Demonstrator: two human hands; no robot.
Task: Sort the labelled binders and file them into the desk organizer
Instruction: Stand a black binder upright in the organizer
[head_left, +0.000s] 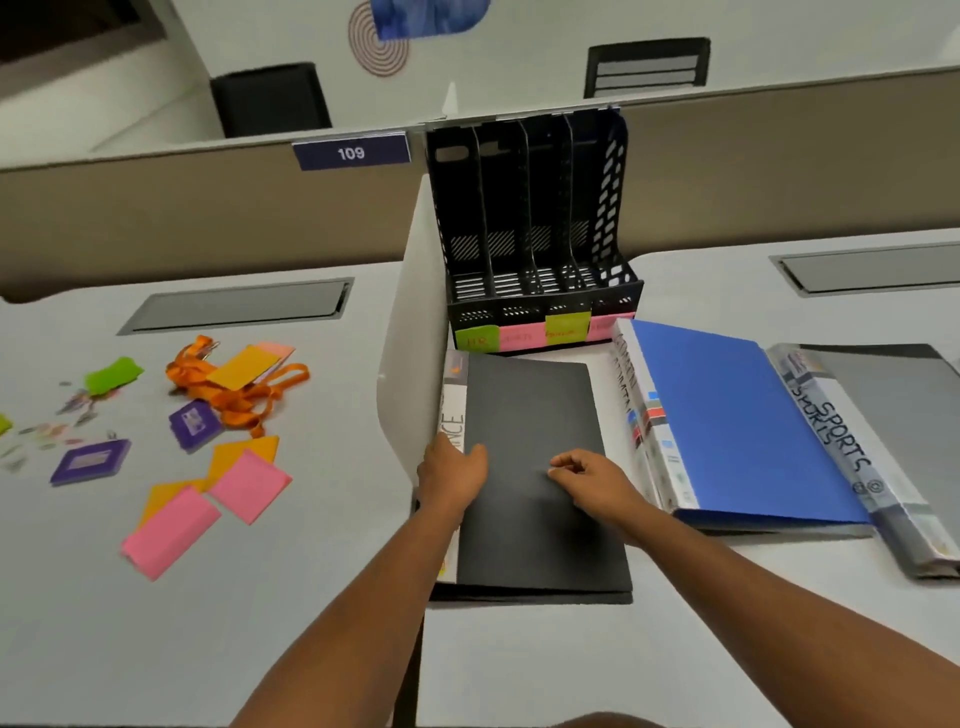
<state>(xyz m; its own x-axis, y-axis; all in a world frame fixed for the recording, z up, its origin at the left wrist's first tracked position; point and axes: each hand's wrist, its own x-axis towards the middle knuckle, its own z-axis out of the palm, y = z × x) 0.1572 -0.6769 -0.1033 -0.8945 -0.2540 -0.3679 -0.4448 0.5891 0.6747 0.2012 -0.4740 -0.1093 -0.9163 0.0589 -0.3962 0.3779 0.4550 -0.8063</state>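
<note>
The left hand (451, 474) grips the black binder's (535, 467) left spine edge; the right hand (592, 480) rests loosely curled on its cover, near the blue binder (737, 421).

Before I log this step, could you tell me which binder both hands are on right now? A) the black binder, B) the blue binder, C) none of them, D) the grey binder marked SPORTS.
A: the left hand grips the spine edge of the black binder and the right hand rests on its cover; the blue binder lies untouched.
</note>
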